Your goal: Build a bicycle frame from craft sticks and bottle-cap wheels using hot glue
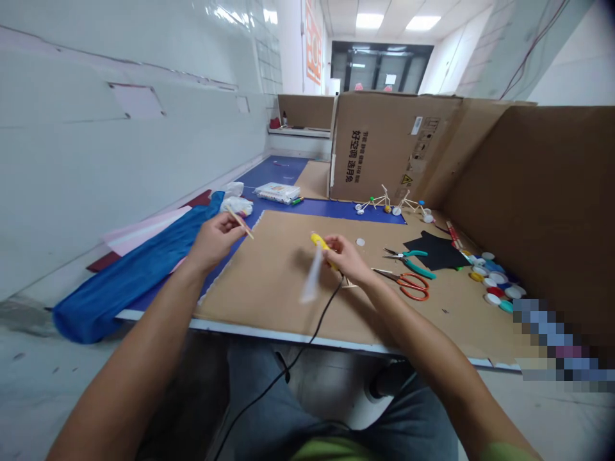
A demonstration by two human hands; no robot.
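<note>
Gripping a yellow hot glue gun [321,242], or what looks like one, the right hand [344,257] is curled closed around it, with a black cord [312,346] running from beneath that hand down past the edge of the surface. A pale, blurred strip [312,275] by the tool is too smeared to identify. The left hand [214,242] is nearly closed too, pinching a thin wooden stick [239,221]. Both are held up over a large cardboard sheet [269,282], apart from each other.

Two finished-looking frames of wooden sticks on bottle-cap wheels [391,205] stand beyond the hands, against a cardboard box [384,147]. Much material lies unused: a cluster of colored bottle caps [492,285] sits toward the right, near a black sheet [435,251]. Teal-handled pliers [413,264] and orange-handled scissors [413,287] rest on the cardboard. A single white cap [360,242] lies alone near the right hand. The held stick is not yet joined to anything, and a blue cloth [129,269] lies bunched to the left.
</note>
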